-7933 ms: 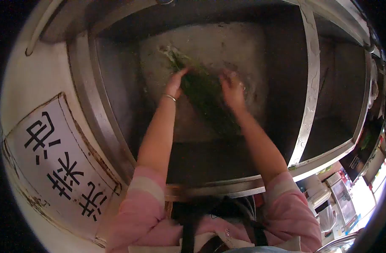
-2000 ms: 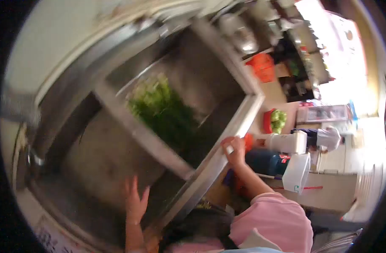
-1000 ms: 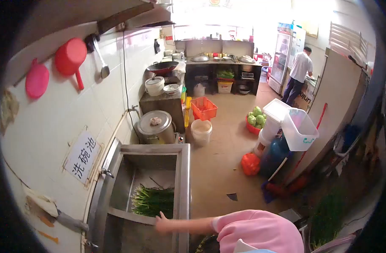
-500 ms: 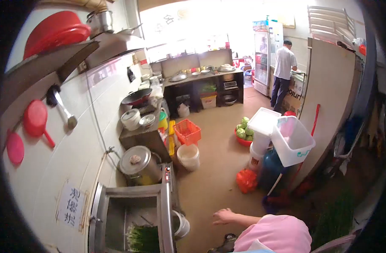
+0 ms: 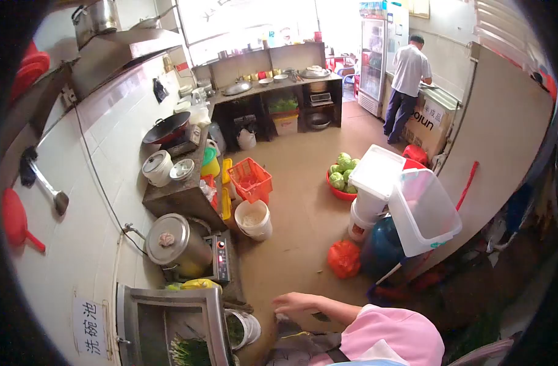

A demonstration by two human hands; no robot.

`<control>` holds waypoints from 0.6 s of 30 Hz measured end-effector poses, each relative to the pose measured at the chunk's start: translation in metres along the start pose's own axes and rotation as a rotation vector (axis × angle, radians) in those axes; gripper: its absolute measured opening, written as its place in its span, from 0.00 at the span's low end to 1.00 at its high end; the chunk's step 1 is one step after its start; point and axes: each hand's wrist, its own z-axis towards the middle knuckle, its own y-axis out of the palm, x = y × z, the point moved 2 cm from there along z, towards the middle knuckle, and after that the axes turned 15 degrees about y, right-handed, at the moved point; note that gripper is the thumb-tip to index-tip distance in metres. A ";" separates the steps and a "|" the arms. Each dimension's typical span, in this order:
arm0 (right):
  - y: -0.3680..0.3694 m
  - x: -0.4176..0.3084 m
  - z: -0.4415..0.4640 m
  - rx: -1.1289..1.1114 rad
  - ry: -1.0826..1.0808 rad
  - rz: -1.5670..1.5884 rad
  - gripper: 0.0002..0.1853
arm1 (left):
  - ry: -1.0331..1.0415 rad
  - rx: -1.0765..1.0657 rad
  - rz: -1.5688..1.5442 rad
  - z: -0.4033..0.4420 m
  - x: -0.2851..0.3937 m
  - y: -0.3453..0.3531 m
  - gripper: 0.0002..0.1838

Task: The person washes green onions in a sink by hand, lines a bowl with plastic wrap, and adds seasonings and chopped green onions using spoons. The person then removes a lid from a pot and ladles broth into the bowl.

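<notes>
My right hand [image 5: 293, 302] is held out in front of my body, above the floor, with its fingers stretched out and nothing in it. Left of it, a white bucket [image 5: 252, 329] stands beside the metal sink [image 5: 213, 317]. Green leafy stalks [image 5: 190, 350] lie in the sink at the bottom edge of the view, pale ends toward the left. My left hand is out of view.
A lidded steel pot [image 5: 169, 241] stands by a cooker [image 5: 221, 259]. Ahead are a white bucket [image 5: 253, 221], an orange crate [image 5: 251, 178], round green vegetables [image 5: 342, 174], a red bag [image 5: 343, 259] and a clear bin [image 5: 422, 213]. A person [image 5: 407, 79] stands at the back.
The view has turned from the sinks to the room and moved forward. My right hand has left the sink edge, and my left hand has gone out of view.
</notes>
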 end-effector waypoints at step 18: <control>-0.049 0.382 -0.051 0.540 1.478 0.590 0.19 | 1.521 -0.531 -0.011 0.337 0.768 0.153 0.37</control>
